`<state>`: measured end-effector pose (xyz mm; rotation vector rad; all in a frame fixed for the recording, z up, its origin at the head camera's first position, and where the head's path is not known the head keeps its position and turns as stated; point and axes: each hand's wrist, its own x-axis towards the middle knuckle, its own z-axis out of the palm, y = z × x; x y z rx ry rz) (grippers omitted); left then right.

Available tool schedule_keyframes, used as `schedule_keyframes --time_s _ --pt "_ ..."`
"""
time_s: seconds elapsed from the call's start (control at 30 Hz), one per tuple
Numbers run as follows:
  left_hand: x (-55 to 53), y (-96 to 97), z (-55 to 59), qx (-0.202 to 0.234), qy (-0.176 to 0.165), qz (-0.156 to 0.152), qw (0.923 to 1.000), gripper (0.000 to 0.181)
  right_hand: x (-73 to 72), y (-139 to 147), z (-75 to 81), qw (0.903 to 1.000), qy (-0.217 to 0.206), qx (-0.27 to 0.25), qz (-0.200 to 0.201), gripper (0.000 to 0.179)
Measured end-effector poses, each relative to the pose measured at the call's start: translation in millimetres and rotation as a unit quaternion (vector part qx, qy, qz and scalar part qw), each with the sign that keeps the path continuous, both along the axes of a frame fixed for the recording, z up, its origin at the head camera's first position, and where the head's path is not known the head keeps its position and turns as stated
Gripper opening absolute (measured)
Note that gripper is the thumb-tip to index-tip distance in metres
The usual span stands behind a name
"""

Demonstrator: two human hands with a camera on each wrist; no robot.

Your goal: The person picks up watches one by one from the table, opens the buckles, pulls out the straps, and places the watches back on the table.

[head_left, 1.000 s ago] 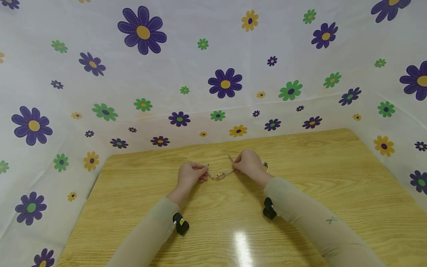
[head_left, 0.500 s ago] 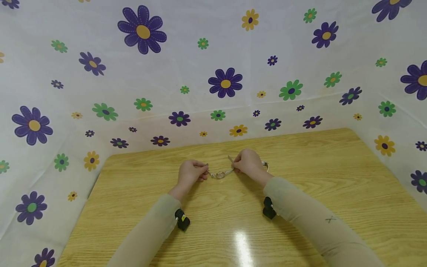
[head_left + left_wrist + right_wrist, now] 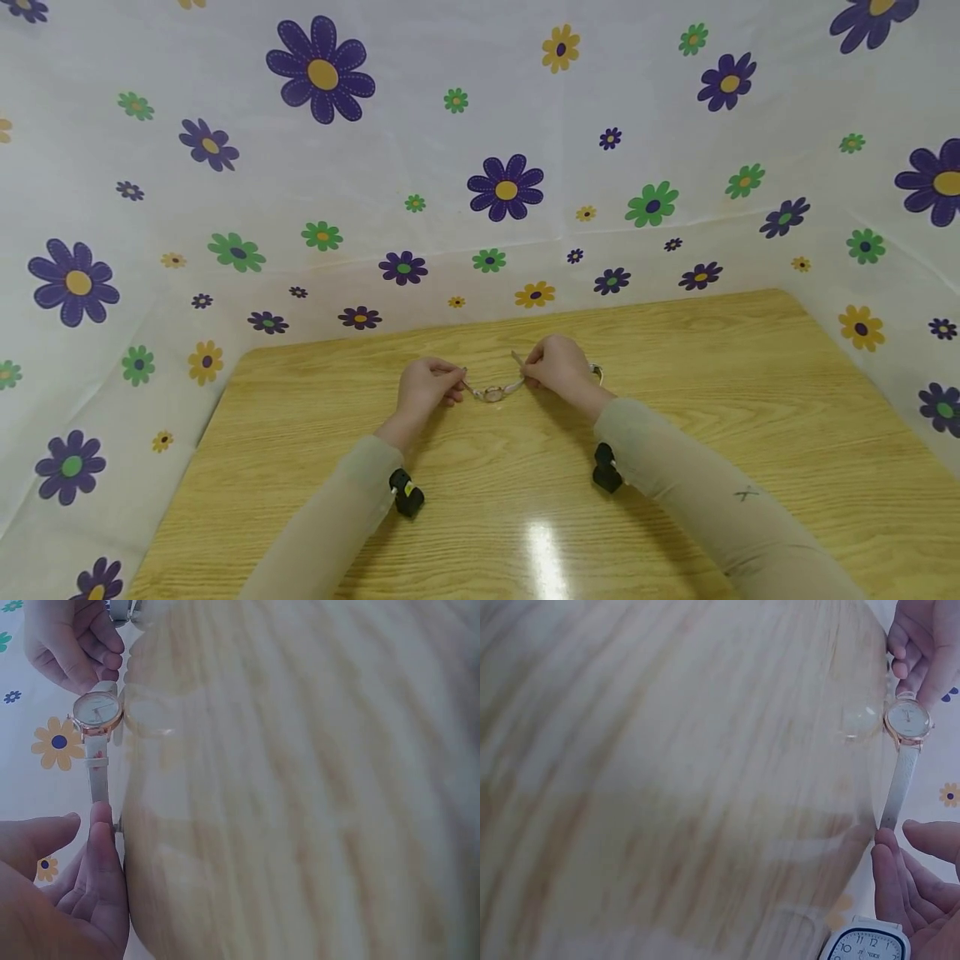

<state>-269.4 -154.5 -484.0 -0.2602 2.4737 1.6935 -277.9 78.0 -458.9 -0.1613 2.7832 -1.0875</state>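
By its strap [image 3: 902,776], the round watch [image 3: 492,394] is pinched from both sides by the left hand [image 3: 426,390] and right hand [image 3: 561,367], seemingly so its dial [image 3: 909,717] is left uncovered between them. A square watch [image 3: 866,943] is seen beside the right hand.

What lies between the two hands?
A rose-gold, white-strapped wristwatch: the head view shows it running from the left hand to the right hand, held by its strap.

On my head feed, a beige left sleeve [image 3: 322,517] shows at seven o'clock, its black wrist unit [image 3: 408,497] patched yellow. At four, the matching right sleeve [image 3: 697,483] bears a dark X [image 3: 746,494].
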Motion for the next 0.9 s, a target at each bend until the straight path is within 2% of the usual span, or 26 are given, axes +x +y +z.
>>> schedule_keyframes --time_s 0.17,0.47,0.9 --pt "-1.3 -4.4 0.8 0.009 0.003 0.003 0.9999 0.023 -1.0 3 0.5 1.0000 0.004 -0.007 -0.002 0.013" --pt "0.0 -8.7 9.7 0.029 0.000 0.005 0.9996 0.025 -2.3 7 5.8 0.9998 0.001 -0.014 -0.010 0.016" --pt "-3.8 -1.3 22.4 0.031 0.005 -0.002 0.9995 0.028 -3.6 15 19.7 0.9997 -0.003 -0.024 -0.005 0.021"
